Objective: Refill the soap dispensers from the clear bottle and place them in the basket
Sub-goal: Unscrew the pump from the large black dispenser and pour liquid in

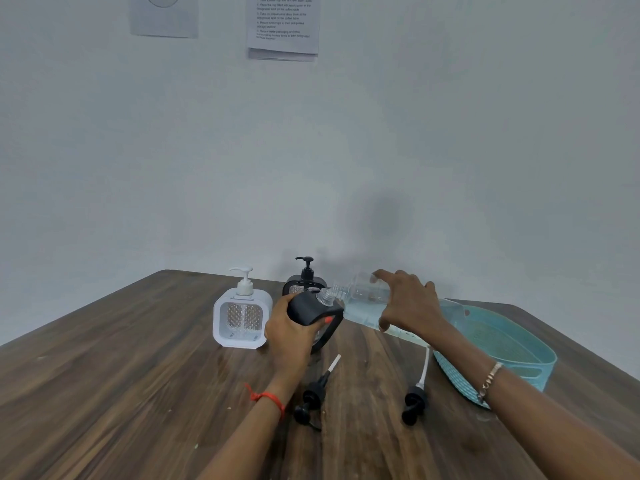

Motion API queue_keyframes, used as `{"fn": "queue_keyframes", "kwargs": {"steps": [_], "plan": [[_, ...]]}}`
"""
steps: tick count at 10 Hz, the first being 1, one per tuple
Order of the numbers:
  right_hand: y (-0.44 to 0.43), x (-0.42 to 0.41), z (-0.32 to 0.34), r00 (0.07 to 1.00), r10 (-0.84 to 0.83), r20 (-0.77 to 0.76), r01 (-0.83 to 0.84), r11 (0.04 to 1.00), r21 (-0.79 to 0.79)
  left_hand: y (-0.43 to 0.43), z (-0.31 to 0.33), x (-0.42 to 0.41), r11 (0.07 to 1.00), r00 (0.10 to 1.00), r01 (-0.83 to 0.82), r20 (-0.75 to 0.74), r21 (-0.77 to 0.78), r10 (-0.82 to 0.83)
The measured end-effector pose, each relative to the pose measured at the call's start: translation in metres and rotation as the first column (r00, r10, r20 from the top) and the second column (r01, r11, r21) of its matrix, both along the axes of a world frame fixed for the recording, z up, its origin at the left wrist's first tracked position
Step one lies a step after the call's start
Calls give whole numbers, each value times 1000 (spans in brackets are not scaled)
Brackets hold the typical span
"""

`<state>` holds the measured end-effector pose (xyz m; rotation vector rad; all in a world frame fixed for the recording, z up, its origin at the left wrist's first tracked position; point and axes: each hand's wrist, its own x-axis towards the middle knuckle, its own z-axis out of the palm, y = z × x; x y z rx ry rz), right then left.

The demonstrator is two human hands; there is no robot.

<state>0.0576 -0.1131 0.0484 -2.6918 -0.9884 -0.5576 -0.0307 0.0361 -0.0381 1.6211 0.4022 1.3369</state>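
My left hand [291, 336] grips a black soap dispenser [313, 311] whose pump is off, tilting it a little to the right. My right hand [408, 301] holds the clear bottle [360, 299] on its side, its open neck touching the dispenser's mouth. Pale liquid lies in the bottle's lower half. A white dispenser [240, 315] with its pump on stands to the left. Behind my hands stands a second black dispenser [305, 277], also with its pump. The light blue basket [519, 362] sits at the right, partly behind my right forearm.
Two loose black pump heads with white tubes lie on the wooden table [121, 393], one [313, 394] below my left hand and one [415, 398] beside the basket. A wall with taped papers [284, 26] rises right behind the table's far edge.
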Motion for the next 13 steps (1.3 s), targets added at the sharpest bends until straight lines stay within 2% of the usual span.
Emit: {"fn": "queue_keyframes", "kwargs": {"steps": [13], "plan": [[4,-7,6,1000,-5,14,5,999,-33,0,2,-9,999,1000,-7,-2,-39,7]]}}
